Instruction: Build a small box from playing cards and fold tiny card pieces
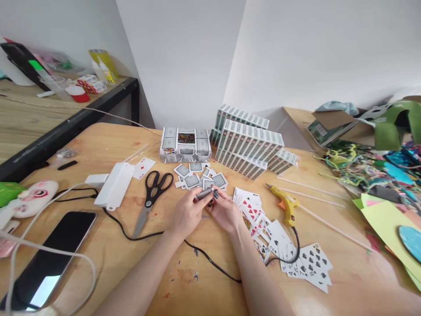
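A person's two bare hands meet above the middle of the pale wooden table [121, 263], fingertips drawn close around a small grey-patterned playing-card piece [204, 193]. The left hand [187, 211] pinches its left part while the right hand [226, 213] holds its right end, probably so that both sides stay steady; whether it is folded is too small to tell.

Just beyond lies a loose pile of grey-backed card pieces [192, 181], probably placed there for easy reach. Towards the back edge stands a rectangular grey-and-white card-covered box [169, 139], apparently clear of handling. Black-handled metal scissors [148, 203] lie left of the hands; a yellow plastic glue gun [289, 206] rests towards the right edge, both seemingly within reach.
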`<move>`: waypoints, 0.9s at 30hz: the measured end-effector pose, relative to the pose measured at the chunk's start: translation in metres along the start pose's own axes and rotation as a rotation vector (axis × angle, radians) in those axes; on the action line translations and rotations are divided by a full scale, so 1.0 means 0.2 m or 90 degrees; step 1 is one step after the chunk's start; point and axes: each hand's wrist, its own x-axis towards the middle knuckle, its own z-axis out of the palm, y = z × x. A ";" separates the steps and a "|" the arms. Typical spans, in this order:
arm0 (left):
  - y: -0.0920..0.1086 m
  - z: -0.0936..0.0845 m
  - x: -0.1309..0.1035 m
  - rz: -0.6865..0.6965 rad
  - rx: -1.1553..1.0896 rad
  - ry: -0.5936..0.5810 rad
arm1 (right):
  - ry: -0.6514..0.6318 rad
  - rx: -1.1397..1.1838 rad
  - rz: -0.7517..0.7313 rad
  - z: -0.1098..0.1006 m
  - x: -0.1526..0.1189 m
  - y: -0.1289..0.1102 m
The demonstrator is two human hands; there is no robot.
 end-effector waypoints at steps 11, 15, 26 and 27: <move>0.00 0.00 0.00 0.001 -0.008 0.007 | -0.014 0.016 0.016 -0.02 0.00 0.01; -0.01 0.01 -0.01 -0.012 -0.022 -0.003 | -0.006 0.028 0.016 -0.02 0.01 0.01; -0.02 0.01 0.03 -0.245 -0.282 0.052 | 0.054 -0.243 -0.119 0.05 0.00 0.03; -0.02 0.01 0.04 -0.254 -0.289 0.046 | 0.066 -0.302 -0.145 0.05 0.00 0.03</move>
